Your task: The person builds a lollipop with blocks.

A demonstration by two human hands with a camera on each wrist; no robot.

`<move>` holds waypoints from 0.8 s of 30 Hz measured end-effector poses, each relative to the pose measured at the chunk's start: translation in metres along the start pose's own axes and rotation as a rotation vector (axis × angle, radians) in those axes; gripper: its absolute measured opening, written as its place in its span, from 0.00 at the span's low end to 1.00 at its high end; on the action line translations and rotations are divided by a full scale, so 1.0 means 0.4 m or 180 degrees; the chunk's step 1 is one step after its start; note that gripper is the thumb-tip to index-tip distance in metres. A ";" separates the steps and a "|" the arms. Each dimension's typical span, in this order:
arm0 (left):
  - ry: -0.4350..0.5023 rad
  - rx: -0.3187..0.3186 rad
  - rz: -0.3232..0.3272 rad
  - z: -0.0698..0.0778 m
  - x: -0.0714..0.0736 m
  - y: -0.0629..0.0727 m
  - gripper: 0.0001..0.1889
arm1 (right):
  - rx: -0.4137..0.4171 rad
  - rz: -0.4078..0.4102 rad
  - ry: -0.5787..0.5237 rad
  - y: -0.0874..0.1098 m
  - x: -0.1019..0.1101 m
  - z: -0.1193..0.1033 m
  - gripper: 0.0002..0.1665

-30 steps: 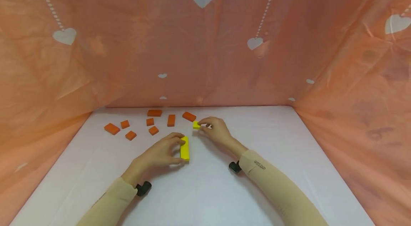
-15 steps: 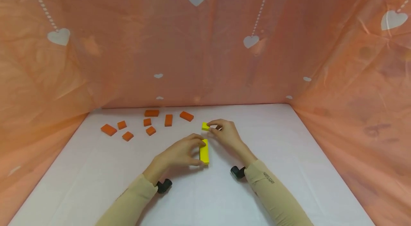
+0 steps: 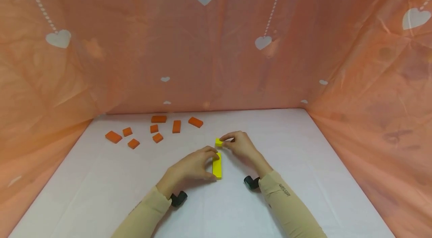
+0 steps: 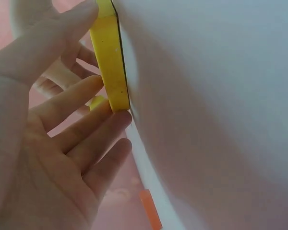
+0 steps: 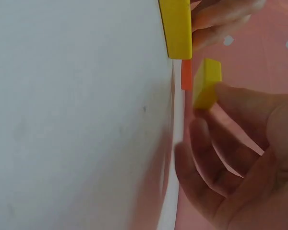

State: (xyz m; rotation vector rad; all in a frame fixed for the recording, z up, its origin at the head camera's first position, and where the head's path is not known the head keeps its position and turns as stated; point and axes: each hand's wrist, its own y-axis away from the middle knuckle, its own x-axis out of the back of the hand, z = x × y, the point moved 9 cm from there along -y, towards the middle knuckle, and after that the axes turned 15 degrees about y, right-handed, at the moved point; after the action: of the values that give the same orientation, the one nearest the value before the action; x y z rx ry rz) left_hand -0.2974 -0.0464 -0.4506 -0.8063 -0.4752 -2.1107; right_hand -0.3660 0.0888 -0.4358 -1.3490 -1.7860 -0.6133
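My left hand [image 3: 194,164] grips a long yellow block [image 3: 218,168] by its two ends, thumb at the near end and fingers at the far end. The block lies lengthwise away from me, low at the white tabletop; the left wrist view shows its long side [image 4: 113,62]. Just beyond its far end, my right hand [image 3: 241,146] pinches a small yellow block [image 3: 218,142] between thumb and fingertips. In the right wrist view this small block [image 5: 209,84] is raised off the table, with a gap between it and the long one.
Several orange blocks, long ones [image 3: 176,126] and short ones [image 3: 133,143], lie scattered at the back left of the white table [image 3: 287,148]. A pink curtain [image 3: 236,73] with white hearts encloses the back and sides.
My left hand has slid the long yellow block to the right. The right hand has brought the small yellow block right, then toward me, closer to the long block's far end.
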 end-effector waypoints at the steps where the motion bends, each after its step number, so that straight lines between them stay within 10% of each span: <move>1: 0.0000 0.0015 0.0000 -0.001 0.000 0.000 0.32 | -0.0012 -0.0041 -0.0009 0.000 -0.004 0.001 0.10; 24: 0.0044 0.0130 -0.0074 -0.001 0.008 0.024 0.31 | 0.0055 -0.0354 0.0311 0.003 -0.046 -0.004 0.12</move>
State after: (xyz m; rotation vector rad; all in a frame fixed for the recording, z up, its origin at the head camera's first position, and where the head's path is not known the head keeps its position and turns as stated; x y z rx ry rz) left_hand -0.2914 -0.0539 -0.4482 -0.7658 -0.5210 -2.1197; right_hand -0.3623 0.0776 -0.4502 -1.1940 -1.7916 -0.7099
